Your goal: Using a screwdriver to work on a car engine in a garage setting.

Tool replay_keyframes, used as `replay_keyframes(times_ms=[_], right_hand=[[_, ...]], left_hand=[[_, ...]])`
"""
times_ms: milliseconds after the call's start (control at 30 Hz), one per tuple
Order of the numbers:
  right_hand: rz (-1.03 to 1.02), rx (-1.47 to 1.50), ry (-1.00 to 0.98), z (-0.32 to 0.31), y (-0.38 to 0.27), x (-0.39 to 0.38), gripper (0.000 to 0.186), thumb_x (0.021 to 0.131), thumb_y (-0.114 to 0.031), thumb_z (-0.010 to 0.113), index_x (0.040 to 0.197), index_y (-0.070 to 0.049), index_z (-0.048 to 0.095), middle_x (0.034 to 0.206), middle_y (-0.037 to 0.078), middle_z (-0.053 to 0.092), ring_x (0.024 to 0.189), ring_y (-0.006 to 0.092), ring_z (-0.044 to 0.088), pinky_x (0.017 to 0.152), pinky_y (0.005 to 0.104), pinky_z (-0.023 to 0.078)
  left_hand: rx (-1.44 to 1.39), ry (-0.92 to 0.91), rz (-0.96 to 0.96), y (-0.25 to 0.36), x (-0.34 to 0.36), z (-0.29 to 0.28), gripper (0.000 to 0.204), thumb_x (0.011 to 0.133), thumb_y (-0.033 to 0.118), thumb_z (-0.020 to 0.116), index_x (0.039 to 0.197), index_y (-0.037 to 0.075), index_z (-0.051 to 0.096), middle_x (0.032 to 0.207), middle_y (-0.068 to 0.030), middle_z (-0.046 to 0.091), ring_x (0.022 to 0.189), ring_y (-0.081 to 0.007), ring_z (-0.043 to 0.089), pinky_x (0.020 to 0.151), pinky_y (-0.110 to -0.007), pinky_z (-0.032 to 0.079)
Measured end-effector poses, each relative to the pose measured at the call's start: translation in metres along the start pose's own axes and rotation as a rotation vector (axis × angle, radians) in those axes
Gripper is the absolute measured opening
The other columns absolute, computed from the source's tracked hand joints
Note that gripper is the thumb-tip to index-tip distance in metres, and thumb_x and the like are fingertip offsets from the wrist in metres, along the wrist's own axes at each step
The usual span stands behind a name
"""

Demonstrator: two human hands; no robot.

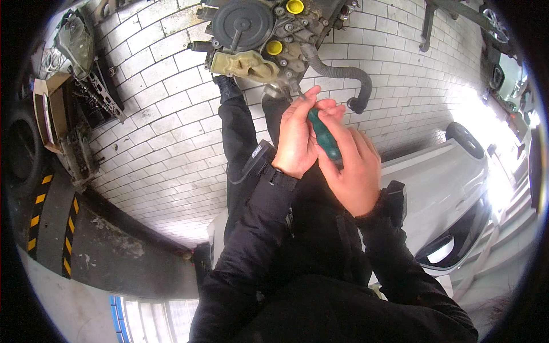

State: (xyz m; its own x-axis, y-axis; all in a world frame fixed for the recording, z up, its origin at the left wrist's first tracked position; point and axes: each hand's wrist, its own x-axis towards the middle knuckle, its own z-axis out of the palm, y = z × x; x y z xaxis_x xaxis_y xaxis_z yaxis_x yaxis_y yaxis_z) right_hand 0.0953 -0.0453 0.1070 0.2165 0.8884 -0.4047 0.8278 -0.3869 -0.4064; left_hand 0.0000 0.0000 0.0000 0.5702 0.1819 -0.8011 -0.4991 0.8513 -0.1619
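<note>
My right hand (355, 167) is closed around the green handle of a screwdriver (324, 137). The fingers of my left hand (296, 140) are closed at the front of that handle and its shaft, palm partly turned up. From there the thin shaft points away from me to the near edge of an engine (290, 57). Whether its tip touches the engine I cannot tell. A round black cover (242, 24), a beige cover (243, 66) and yellow caps (274, 47) sit on the engine. To the right of my hands curves a grey corrugated hose (343, 71).
White brick-patterned tiles (166, 100) cover the floor. At the left lie a headlamp (77, 43), an open cardboard box (50, 111) and a tyre (23, 150). A white car (437, 183) stands close on the right. Yellow-black striped tape (37, 211) marks the lower left.
</note>
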Motion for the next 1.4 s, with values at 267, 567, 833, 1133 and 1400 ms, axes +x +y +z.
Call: replay_keyframes(times_ms=[267, 567, 833, 1133, 1400], right_hand=[[0.131, 0.192, 0.079, -0.003, -0.01, 0.001, 0.047, 0.087, -0.009, 0.079, 0.132, -0.009, 0.064, 0.104, 0.008, 0.073, 0.062, 0.0225, 0.058, 0.058, 0.0315, 0.048], [0.168, 0.22, 0.053, -0.013, -0.004, -0.001, 0.047, 0.084, -0.009, 0.081, 0.128, -0.007, 0.065, 0.108, 0.009, 0.072, 0.074, 0.0235, 0.064, 0.062, 0.0326, 0.05], [0.003, 0.19, 0.189, -0.019, -0.001, 0.002, 0.036, 0.082, -0.011, 0.08, 0.115, -0.006, 0.067, 0.079, 0.01, 0.067, 0.064, 0.0323, 0.067, 0.06, 0.0393, 0.054], [-0.225, 0.166, 0.274, -0.041, -0.001, 0.008, 0.035, 0.078, -0.005, 0.081, 0.11, -0.002, 0.068, 0.072, 0.009, 0.059, 0.057, 0.0279, 0.059, 0.053, 0.0386, 0.048], [-0.129, 0.232, 0.25, -0.017, -0.006, 0.019, 0.035, 0.077, -0.003, 0.081, 0.11, -0.003, 0.069, 0.071, 0.008, 0.056, 0.058, 0.0277, 0.058, 0.054, 0.0392, 0.046]], left_hand=[[-0.057, -0.023, -0.022, 0.004, 0.001, -0.003, 0.038, 0.108, 0.019, 0.055, 0.14, -0.001, 0.055, 0.102, -0.0058, 0.066, 0.099, -0.0205, 0.069, 0.089, -0.031, 0.058], [-0.079, -0.054, -0.006, 0.006, 0.015, -0.015, 0.036, 0.107, 0.016, 0.057, 0.134, -0.005, 0.049, 0.101, -0.0156, 0.071, 0.105, -0.0306, 0.072, 0.088, -0.037, 0.061], [0.108, -0.08, -0.073, 0.005, -0.003, 0.009, 0.04, 0.109, 0.019, 0.052, 0.141, -0.006, 0.048, 0.104, -0.0125, 0.07, 0.104, -0.025, 0.07, 0.091, -0.033, 0.058], [0.133, -0.12, 0.074, 0.028, -0.029, 0.041, 0.046, 0.111, 0.026, 0.051, 0.144, -0.006, 0.045, 0.095, -0.0134, 0.073, 0.092, -0.0284, 0.075, 0.083, -0.035, 0.062], [0.112, -0.076, 0.09, 0.03, -0.016, 0.024, 0.045, 0.111, 0.026, 0.051, 0.143, -0.006, 0.047, 0.094, -0.0121, 0.071, 0.093, -0.0269, 0.073, 0.082, -0.034, 0.061]])
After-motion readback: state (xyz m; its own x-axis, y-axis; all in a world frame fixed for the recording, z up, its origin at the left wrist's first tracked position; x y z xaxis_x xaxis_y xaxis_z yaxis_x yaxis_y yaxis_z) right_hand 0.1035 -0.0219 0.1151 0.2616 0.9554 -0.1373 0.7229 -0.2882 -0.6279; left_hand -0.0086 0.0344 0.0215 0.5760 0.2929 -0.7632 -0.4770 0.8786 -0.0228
